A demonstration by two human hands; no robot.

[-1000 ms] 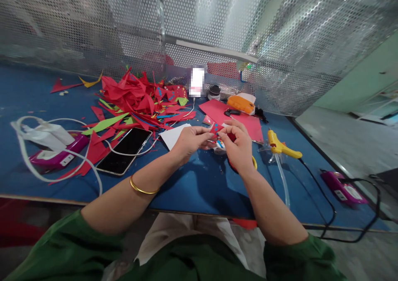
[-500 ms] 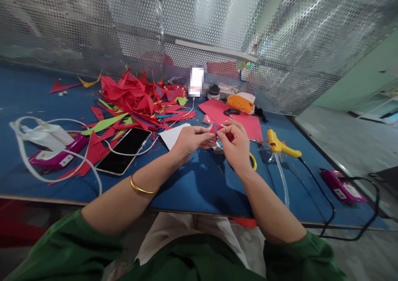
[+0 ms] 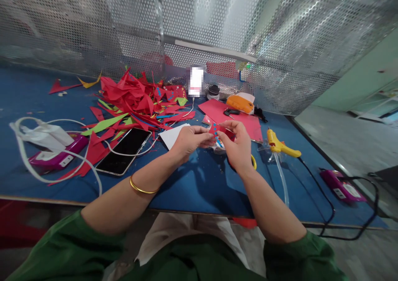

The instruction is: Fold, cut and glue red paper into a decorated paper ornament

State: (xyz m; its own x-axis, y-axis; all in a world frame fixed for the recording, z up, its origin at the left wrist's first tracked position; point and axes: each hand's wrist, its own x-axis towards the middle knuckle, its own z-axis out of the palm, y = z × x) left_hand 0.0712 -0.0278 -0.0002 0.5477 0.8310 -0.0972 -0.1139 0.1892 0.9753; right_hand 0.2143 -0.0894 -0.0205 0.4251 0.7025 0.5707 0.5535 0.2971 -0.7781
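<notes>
Between my hands is a small red paper piece [image 3: 214, 128] with blue dots along it. My left hand [image 3: 192, 140] pinches its left side between thumb and fingers. On the other side, my right hand [image 3: 238, 144] has its fingers at the right edge, with the thumb bent over the piece. Just below the piece lies something small, white and blue [image 3: 218, 142], partly covered by the hands. A yellow ring-shaped handle [image 3: 254, 162] shows beside my right wrist. White paper [image 3: 172, 136] lies by my left hand.
A heap of red and green paper scraps [image 3: 130, 94] covers the back left, near a black phone [image 3: 124, 151] and white cables. Right of my hands are a yellow glue gun [image 3: 280, 146] and a purple power strip [image 3: 342, 186]. Red sheets [image 3: 248, 125] lie behind; a mesh panel rises beyond.
The right fingers have shifted slightly up and right, with the thumb farther from the left one. More of the red piece and its blue dots now shows.
</notes>
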